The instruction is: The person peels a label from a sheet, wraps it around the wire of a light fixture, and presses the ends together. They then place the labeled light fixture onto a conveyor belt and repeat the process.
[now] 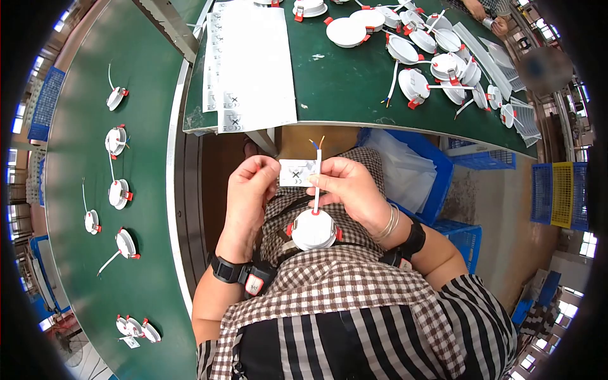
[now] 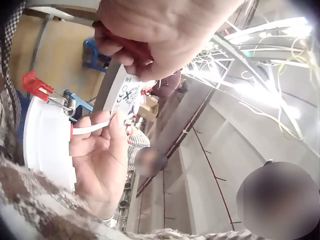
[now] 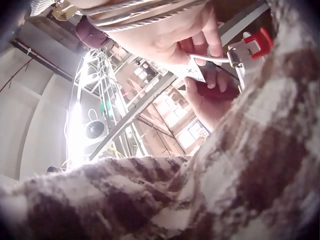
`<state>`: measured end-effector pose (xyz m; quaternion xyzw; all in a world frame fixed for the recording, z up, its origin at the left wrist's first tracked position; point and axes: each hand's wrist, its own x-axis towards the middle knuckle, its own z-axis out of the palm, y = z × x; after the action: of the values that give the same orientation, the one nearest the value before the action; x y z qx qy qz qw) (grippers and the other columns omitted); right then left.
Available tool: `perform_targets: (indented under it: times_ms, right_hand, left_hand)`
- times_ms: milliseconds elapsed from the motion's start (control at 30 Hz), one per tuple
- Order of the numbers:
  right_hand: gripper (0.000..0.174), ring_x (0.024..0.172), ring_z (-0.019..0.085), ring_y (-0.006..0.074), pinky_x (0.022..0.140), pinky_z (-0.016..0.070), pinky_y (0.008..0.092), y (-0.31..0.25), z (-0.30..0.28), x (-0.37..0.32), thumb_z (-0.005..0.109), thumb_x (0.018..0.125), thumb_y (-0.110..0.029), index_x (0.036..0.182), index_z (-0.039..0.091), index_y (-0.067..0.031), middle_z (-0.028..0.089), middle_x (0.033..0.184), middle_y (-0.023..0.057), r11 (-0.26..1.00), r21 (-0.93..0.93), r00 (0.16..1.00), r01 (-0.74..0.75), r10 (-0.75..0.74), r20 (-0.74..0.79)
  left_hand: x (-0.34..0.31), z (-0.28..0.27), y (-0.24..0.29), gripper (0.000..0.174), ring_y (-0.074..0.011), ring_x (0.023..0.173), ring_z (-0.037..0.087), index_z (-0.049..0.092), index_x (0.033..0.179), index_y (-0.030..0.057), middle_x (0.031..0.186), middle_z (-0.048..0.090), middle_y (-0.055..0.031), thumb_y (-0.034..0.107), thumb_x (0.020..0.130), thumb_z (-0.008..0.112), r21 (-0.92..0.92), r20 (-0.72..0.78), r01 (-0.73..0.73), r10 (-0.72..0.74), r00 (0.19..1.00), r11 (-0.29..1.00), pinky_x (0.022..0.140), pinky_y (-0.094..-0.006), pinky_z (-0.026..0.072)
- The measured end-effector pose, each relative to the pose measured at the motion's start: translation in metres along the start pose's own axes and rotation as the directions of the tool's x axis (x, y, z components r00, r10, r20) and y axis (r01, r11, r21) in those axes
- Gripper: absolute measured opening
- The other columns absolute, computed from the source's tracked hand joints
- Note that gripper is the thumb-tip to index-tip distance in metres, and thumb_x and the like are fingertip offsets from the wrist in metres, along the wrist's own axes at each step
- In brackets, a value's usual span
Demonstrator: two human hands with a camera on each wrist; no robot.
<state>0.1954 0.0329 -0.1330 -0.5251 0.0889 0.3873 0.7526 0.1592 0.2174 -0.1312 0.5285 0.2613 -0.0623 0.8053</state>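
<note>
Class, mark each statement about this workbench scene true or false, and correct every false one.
1. The right hand pinches the white cable. True.
2. The left hand holds the edge of a small label. True.
3. The label is completely blank. False: it carries black print.
4. The lamp on the cable has red clips. True.
5. The printed sheets lie on the bench at the person's left. False: they lie on the bench ahead.
6. The thin wires at the cable's tip are both green. False: one is blue, the other orange-brown.

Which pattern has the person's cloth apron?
The apron has brown and white checks, best in the head view.
</note>
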Motion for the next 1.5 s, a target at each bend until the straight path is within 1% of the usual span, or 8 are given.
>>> perform_targets:
  times_ms: [300,433,533,833,933,1133,1233,1500]
  right_hand:
    - [0.013,0.078,0.062,0.0154,0.065,0.0572,0.0336,0.003,-0.005,0.006,0.061,0.085,-0.009,0.095,0.059,-0.0005,0.062,0.089,0.008,0.988,0.127,0.996,-0.086,0.088,-0.011]
    - [0.011,0.079,0.062,0.0154,0.065,0.0572,0.0341,-0.001,-0.002,0.006,0.06,0.085,-0.009,0.093,0.059,-0.0013,0.062,0.088,0.0077,0.99,0.133,0.999,-0.051,0.05,0.015]
    - [0.01,0.078,0.062,0.0157,0.065,0.0575,0.0339,-0.004,0.001,0.009,0.06,0.085,-0.008,0.092,0.058,-0.0013,0.062,0.087,0.008,0.992,0.127,1.0,0.004,-0.008,0.028]
    - [0.01,0.077,0.062,0.0147,0.064,0.056,0.0299,-0.018,0.021,0.024,0.06,0.085,-0.007,0.092,0.058,0.0003,0.062,0.086,0.0078,0.994,0.087,0.994,0.067,-0.074,0.077]
    - [0.012,0.081,0.062,0.0164,0.069,0.0561,0.0328,-0.023,0.025,0.026,0.058,0.086,-0.006,0.097,0.058,0.0003,0.062,0.09,0.0085,0.993,0.075,0.986,0.093,-0.102,0.128]
    - [0.022,0.085,0.06,0.0129,0.078,0.0506,0.0277,-0.024,0.032,0.023,0.059,0.087,-0.009,0.106,0.058,0.0015,0.062,0.094,0.007,0.984,-0.004,0.961,0.176,-0.171,0.216]
    - [0.026,0.088,0.06,0.0126,0.083,0.0487,0.0273,-0.02,0.028,0.021,0.057,0.089,-0.011,0.111,0.057,0.0015,0.063,0.096,0.0077,0.98,-0.025,0.964,0.196,-0.188,0.188]
    - [0.021,0.085,0.061,0.013,0.082,0.0503,0.0273,-0.006,0.004,0.023,0.054,0.09,-0.011,0.107,0.059,0.001,0.063,0.092,0.0071,0.981,-0.054,0.979,0.185,-0.179,0.1]
  left_hand:
    - [-0.009,-0.028,-0.009,0.012,-0.0031,0.052,0.044,0.059,0.086,0.0065,0.072,0.057,0.0021,0.018,0.085,0.061,-0.096,0.021,0.056,-0.054,0.998,0.994,0.046,-0.0171,0.0321]
    - [-0.027,-0.025,-0.015,0.036,-0.0026,0.059,0.045,0.053,0.111,0.0057,0.079,0.053,0.0026,0.028,0.084,0.064,0.233,0.201,0.203,-0.251,0.947,0.951,0.05,-0.0158,0.0347]
    - [-0.033,-0.021,-0.017,0.052,-0.0054,0.072,0.05,0.044,0.126,0.0068,0.09,0.054,-0.0004,0.028,0.083,0.065,0.195,0.304,0.329,-0.376,0.876,0.924,0.056,-0.0163,0.0408]
    - [-0.029,-0.02,-0.002,0.04,-0.0044,0.071,0.055,0.051,0.116,0.0054,0.083,0.057,-0.0002,0.017,0.081,0.066,0.068,0.269,0.249,-0.258,0.928,0.966,0.056,-0.0162,0.0432]
    - [-0.032,-0.019,0.004,0.028,-0.0031,0.066,0.055,0.055,0.107,-0.0009,0.088,0.06,-0.0025,0.009,0.082,0.061,0.06,0.231,0.19,-0.199,0.952,0.98,0.051,-0.0143,0.0413]
    - [-0.033,-0.022,0.007,0.023,-0.0022,0.064,0.054,0.057,0.103,0.0003,0.085,0.061,-0.001,0.012,0.083,0.061,0.013,0.171,0.156,-0.156,0.973,0.988,0.05,-0.014,0.0398]
    - [-0.032,-0.026,0.015,0.022,-0.0023,0.069,0.055,0.058,0.102,0.0025,0.086,0.06,0.0008,0.015,0.084,0.062,-0.053,0.17,0.094,-0.083,0.982,0.994,0.054,-0.0135,0.0419]
    - [-0.014,-0.044,0.021,0.018,-0.0001,0.055,0.047,0.059,0.099,0.0042,0.075,0.057,0.0038,0.015,0.085,0.059,-0.138,-0.026,-0.033,0.029,0.999,0.99,0.045,-0.0137,0.0345]
